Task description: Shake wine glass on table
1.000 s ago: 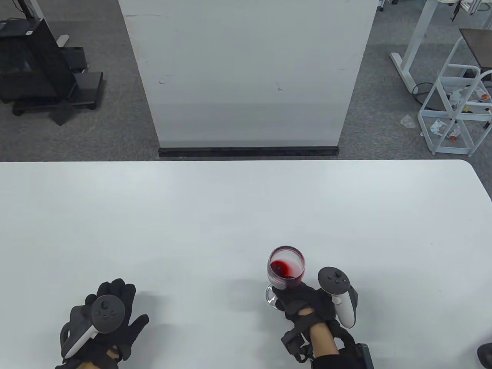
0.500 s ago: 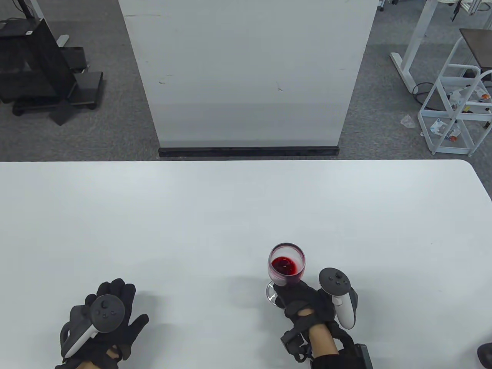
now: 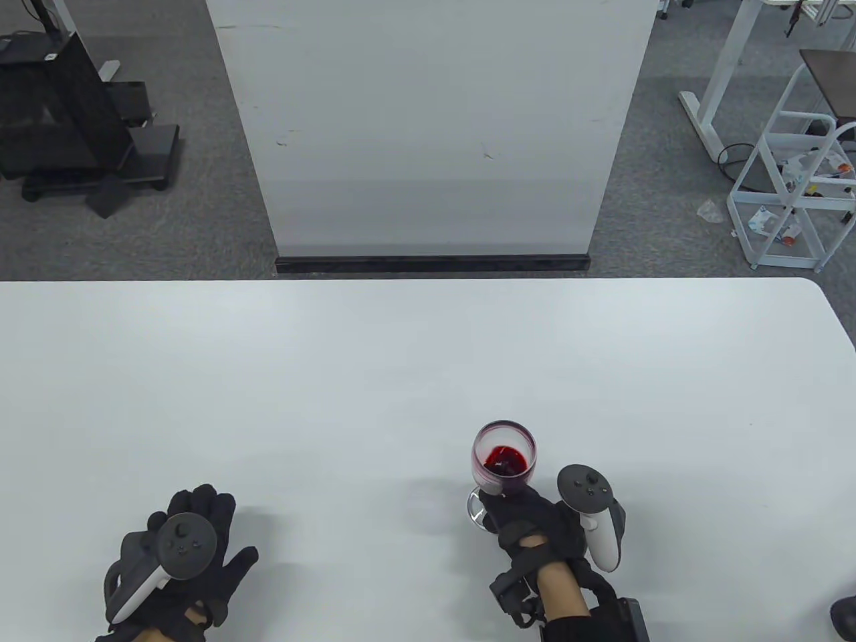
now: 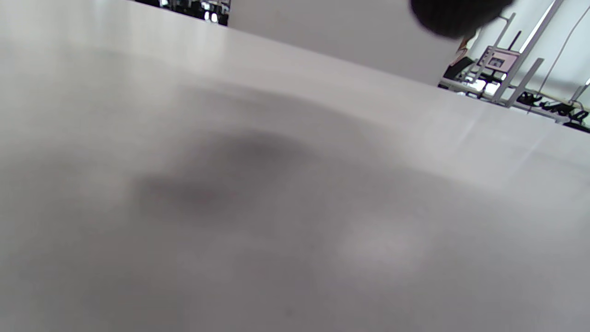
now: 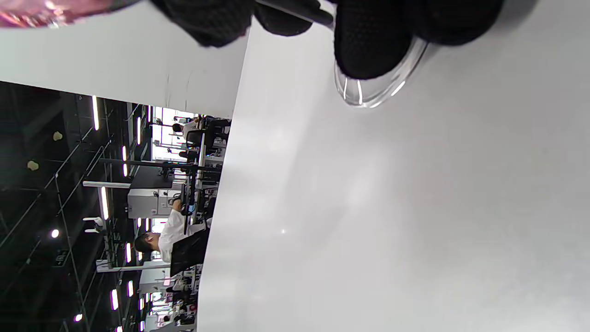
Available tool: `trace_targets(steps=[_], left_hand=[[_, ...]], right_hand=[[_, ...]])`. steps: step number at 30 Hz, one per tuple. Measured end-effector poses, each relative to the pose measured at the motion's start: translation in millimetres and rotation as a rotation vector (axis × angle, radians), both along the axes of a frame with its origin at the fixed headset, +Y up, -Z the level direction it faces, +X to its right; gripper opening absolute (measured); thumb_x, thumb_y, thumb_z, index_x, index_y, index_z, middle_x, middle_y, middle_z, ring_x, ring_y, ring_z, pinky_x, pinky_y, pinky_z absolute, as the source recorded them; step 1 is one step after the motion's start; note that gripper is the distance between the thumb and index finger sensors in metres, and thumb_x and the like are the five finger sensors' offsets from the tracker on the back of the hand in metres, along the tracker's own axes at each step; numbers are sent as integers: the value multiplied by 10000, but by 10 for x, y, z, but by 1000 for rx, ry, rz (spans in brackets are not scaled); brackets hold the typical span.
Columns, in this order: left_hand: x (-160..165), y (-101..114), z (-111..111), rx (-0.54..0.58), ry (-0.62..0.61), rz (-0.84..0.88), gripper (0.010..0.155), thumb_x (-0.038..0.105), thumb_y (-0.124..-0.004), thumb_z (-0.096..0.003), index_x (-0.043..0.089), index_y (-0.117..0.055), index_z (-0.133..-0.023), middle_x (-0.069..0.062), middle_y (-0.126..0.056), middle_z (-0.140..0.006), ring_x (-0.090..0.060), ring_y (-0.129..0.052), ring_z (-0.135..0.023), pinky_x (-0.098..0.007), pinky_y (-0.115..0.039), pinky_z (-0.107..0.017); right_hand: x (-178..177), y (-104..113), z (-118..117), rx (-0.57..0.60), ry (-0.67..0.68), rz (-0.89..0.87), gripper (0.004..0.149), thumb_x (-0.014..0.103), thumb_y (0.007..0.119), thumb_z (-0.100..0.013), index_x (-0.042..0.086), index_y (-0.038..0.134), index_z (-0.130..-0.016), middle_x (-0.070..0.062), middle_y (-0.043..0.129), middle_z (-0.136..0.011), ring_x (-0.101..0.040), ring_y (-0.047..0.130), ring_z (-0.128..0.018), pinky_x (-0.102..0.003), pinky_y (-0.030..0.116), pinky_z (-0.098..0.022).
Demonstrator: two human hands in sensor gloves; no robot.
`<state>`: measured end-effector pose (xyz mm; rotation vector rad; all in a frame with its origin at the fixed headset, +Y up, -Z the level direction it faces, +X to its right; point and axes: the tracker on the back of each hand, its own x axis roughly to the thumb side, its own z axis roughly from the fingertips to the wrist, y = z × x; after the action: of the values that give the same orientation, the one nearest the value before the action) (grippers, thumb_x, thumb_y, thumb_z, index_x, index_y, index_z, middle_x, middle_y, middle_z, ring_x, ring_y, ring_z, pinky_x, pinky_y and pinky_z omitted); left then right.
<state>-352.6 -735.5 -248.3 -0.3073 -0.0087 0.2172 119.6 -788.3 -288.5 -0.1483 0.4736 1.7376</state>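
A clear wine glass [image 3: 505,461] with a little red wine stands near the front of the white table [image 3: 401,374]. My right hand [image 3: 528,521] holds it low, around the stem above the foot. In the right wrist view my gloved fingers [image 5: 368,41] press on the round glass foot [image 5: 382,90], which sits on the table. The wine is uneven in the bowl. My left hand [image 3: 184,555] rests flat on the table at the front left, fingers spread, holding nothing. The left wrist view shows only bare table and a dark fingertip [image 4: 454,16].
A white upright panel [image 3: 428,127] stands on the floor behind the table's far edge. A white wire rack [image 3: 796,174] and a black stand [image 3: 67,114] are on the floor beyond. The table's right corner [image 3: 826,294] is rounded.
The glass has shifted slightly to the right with my right hand, and the wine inside has sloshed to a new shape. The left hand has not moved.
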Motion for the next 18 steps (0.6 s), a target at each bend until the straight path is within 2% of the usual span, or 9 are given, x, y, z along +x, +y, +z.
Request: trace_targets(steps=[3,5,8,12,15,17,18], left_hand=[[3,6,5,5,-2,0,793,621,-582,-457,338,-118,-1035,34,-5,-1131,-279,56,-1041,-486,36,-724],[-2,9,4,6,0,5,793,621,-582,-457,339,-118,-1035,35,-5,-1131,-279,57,-1041,-486,37,-724],[0,1,1,-1,-2,2,792,621,-582,-458,339,-118,-1035,35,-6,-1131,-279,57,-1041,-486,37,-724],[-4,11,6,7,-1,6,793,622,-581,-458,339,-117,-1035,35,-5,-1131,-279,57,-1041,-487,37,-724],[-7,8,2,4,1,5,792,620,-582,-458,338,-118,-1035,36,-6,-1131,-279,57,-1041,-486,37,-724],[-1,5,2,0,-2,2,793,621,-582,-458,339,-117,-1035,34,-4,-1131,-279,58,-1040,-486,38,-724],[2,8,4,1,-3,0,792,621,-582,-458,340,-118,-1034,36,-5,-1131,-278,57,-1041,-485,37,-724]], right_hand=[[43,46,-17,7,32,78,567,425,764,-515,171,590,-992,-107,513,-1096,-294,812,-708,-439,753,-462],[43,22,-5,8,-7,50,574,429,749,-528,173,560,-1005,-109,481,-1105,-291,794,-721,-433,743,-478],[-7,-4,6,0,6,11,596,416,721,-537,188,487,-1035,-101,405,-1125,-273,754,-765,-444,720,-505],[37,54,-13,-1,51,89,560,420,765,-517,172,595,-989,-103,516,-1096,-295,813,-708,-439,752,-464],[27,7,7,15,-22,55,582,424,732,-533,179,529,-1020,-109,457,-1112,-278,786,-737,-437,739,-494],[4,-2,5,-1,14,5,603,411,733,-529,182,497,-1034,-107,416,-1122,-278,764,-762,-452,726,-505],[8,8,-1,-6,23,2,592,408,748,-524,166,536,-1020,-114,444,-1115,-296,780,-746,-456,735,-487]])
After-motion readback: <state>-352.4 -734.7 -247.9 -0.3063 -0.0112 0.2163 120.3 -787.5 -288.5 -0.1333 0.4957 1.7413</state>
